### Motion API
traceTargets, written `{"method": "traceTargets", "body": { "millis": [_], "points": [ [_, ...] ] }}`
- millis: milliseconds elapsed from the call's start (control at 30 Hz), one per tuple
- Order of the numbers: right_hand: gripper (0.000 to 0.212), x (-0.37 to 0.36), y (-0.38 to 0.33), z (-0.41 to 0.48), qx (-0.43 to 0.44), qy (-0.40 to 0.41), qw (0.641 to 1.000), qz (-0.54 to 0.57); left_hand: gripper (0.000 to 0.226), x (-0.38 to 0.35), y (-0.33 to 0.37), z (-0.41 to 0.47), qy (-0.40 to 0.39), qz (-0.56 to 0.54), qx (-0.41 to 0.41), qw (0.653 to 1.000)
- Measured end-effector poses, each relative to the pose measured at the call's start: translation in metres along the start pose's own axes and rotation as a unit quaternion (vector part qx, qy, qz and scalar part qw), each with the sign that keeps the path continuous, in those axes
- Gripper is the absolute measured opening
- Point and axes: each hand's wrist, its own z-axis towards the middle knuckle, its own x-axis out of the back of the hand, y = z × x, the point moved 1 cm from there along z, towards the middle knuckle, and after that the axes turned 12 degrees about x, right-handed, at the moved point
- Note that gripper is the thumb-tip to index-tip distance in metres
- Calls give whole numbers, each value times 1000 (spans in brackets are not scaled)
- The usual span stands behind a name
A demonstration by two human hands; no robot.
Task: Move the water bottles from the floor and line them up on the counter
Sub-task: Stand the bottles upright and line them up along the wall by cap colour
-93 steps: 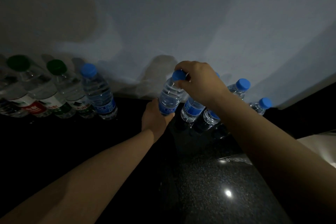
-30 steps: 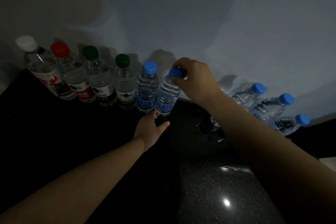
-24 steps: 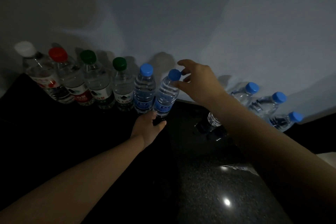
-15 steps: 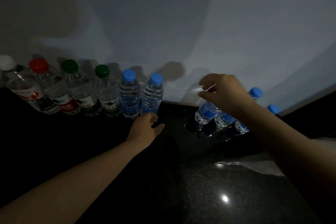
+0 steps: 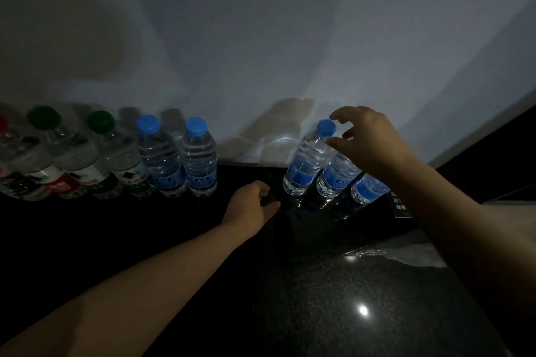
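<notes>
Far left, against the wall (image 5: 261, 38): lined row (image 5: 116, 159) of upright water bottles, touching, with green caps and then two blue caps (a red cap is cut off at the edge).

Then a gap. Left hand (image 5: 252, 206) rests there on the counter (image 5: 319, 284), fingers loose, holding nothing.

Right of it: cluster (image 5: 336, 175) of three blue-capped bottles, unaligned. Right hand (image 5: 371, 142) hovers with fingers spread wide around the cap of the nearest bottle (image 5: 307, 162), not closed.

Judged over halfway; three left to line up, floor unseen.

Counter is glossy black speckled stone. Wall is pale. Room is dim.
</notes>
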Motion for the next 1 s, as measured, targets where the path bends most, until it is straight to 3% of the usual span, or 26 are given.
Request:
{"method": "traceTargets", "body": {
  "millis": [467, 667, 1000],
  "points": [
    [39, -10, 22, 18, 67, -31, 997, -7, 49, -53, 39, 21, 41, -57, -39, 997],
    [33, -9, 25, 27, 63, -49, 997, 16, 68, -68, 49, 25, 62, -87, -32, 994],
    [33, -12, 23, 26, 44, -49, 997, 29, 49, -60, 42, 38, 38, -98, -19, 994]
  ]
}}
